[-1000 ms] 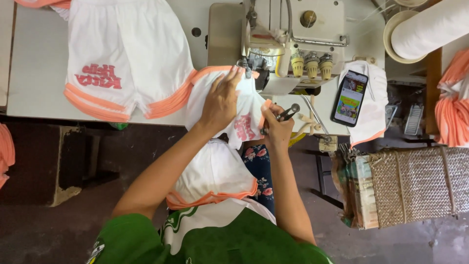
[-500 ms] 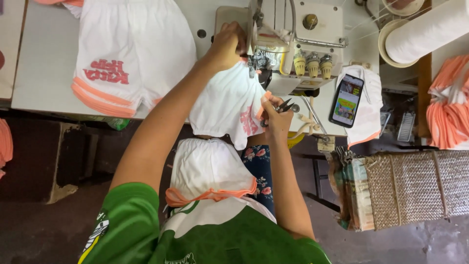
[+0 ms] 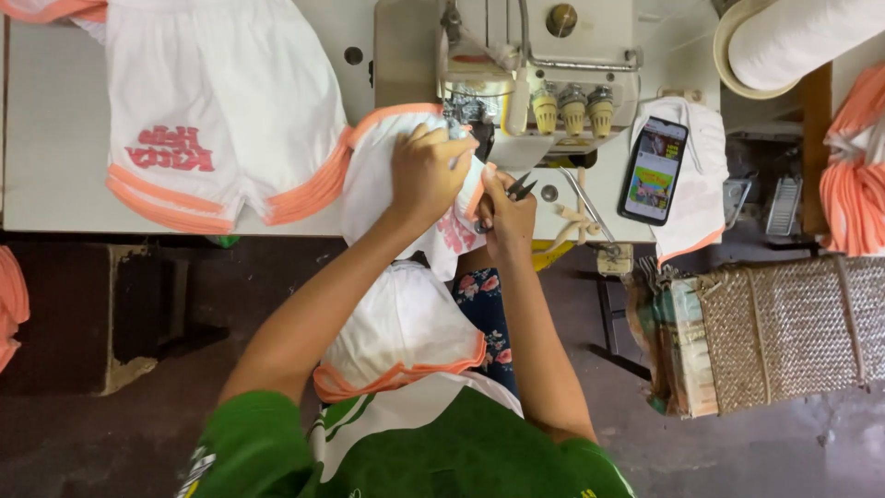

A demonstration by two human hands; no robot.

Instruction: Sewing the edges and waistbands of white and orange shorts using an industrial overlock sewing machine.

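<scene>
Left hand (image 3: 426,175) presses flat on white shorts (image 3: 387,175) (orange-trimmed) while right hand (image 3: 505,219) grips thread snips (image 3: 516,189)

White sewing table (image 3: 55,138) carries shorts (image 3: 212,111), machine (image 3: 535,65), phone (image 3: 653,171).

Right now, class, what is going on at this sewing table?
A person in a green shirt sits at a sewing machine. The left hand presses a white garment with orange trim flat beside the machine's needle area. The right hand holds small thread snips at the garment's edge. Finished white shorts lie on the table to the left, more pieces rest in the lap, and a phone lies to the right.
</scene>
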